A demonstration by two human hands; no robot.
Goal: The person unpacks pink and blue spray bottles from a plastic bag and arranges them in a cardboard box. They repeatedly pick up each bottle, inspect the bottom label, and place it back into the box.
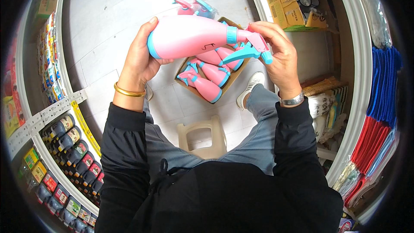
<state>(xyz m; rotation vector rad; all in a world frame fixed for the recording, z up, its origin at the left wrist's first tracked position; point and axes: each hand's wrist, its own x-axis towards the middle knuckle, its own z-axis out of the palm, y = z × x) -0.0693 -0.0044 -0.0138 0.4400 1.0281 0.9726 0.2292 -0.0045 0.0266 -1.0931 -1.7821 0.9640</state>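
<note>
A pink plastic spray bottle (190, 35) with a blue collar, base and trigger lies sideways between my two hands. My left hand (139, 48) grips its blue base end, thumb on top. Around the pink spray head is my right hand (279, 48), its fingers on the back of the head and near the blue nozzle. A dark mark shows on the bottle's side. Below it, on the floor, an open cardboard box (234, 84) holds several similar pink and blue spray bottles. More spray bottles (195, 6), partly in clear plastic, stand beyond the box.
A beige plastic stool (218, 136) is between my legs. Shelves flank me: dark bottles (72, 136) and small packets (51, 68) on the left; an opened carton (284, 6), white plastic bags (320, 106) and folded blue cloths (383, 84) on the right.
</note>
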